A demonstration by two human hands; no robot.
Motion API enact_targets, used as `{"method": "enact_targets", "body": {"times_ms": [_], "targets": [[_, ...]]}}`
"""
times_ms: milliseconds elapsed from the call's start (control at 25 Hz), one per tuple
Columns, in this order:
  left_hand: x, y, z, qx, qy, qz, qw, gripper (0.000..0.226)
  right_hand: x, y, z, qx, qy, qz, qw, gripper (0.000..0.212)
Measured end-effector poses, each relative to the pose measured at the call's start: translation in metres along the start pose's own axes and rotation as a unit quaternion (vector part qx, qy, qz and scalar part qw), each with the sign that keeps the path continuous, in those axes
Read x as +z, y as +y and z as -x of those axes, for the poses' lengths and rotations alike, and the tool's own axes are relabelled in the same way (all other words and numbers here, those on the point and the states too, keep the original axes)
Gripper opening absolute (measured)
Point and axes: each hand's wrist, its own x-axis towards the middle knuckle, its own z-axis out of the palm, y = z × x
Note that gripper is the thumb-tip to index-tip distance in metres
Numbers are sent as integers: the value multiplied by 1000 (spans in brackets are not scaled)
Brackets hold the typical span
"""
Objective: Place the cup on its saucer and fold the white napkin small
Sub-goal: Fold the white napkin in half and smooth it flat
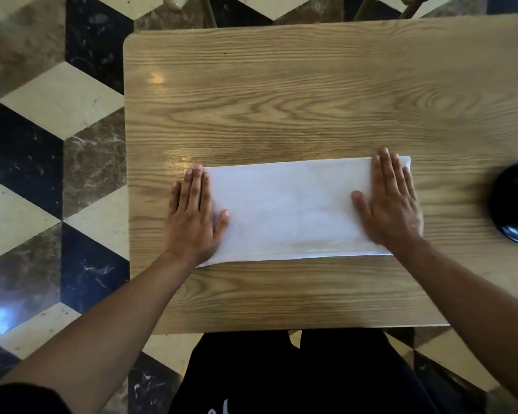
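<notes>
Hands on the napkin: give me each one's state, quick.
Left hand: open, flat on the white napkin's left end.
Right hand: open, flat on its right end.

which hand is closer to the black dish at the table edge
The right hand, flat on the right end of the white napkin, is nearer the black dish. The left hand presses the napkin's far end.
</notes>
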Motion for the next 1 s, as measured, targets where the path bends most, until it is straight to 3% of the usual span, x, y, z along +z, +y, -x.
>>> {"method": "enact_targets", "body": {"times_ms": [120,280,560,1000], "targets": [[1,-1,-1,-4,-5,-2,1000,83,-1,7,0,-7,6,2,1000,79],[-2,1,-3,-7,-21,-2,1000,82,0,-20,6,47,11,-49,998,75],[-9,39,12,8,9,7,1000,76,12,-67,40,15,7,-47,999,73],[3,36,21,4,-33,4,999,79,4,11,46,-22,13,-28,999,77]]}}
